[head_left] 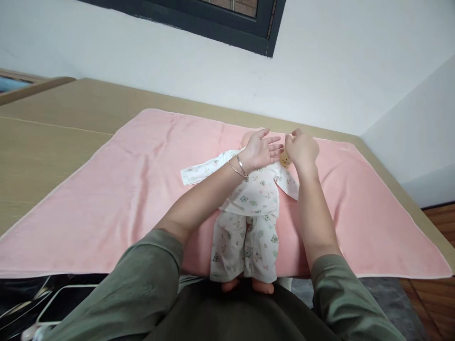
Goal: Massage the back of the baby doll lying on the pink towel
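Observation:
A baby doll in a white printed long-sleeved top [252, 194] and matching pants [263, 244] lies on its back, feet toward me. Over its upper chest and head, my left hand [261, 150] is held palm up with fingers stretched out, hiding most of the head [248, 137]. My right hand [303, 149] is curled closed just right of the left fingertips. Below its fingers shows part of a small yellow container [285, 159] with dark print. Whether the right hand grips that container is hidden.
A pink blanket [142, 189] covers much of the wooden table [53, 123]. A white wall [320, 71] and a dark window frame [227, 33] stand behind it. Beneath the front edge at left lies a phone-like dark device [66, 303].

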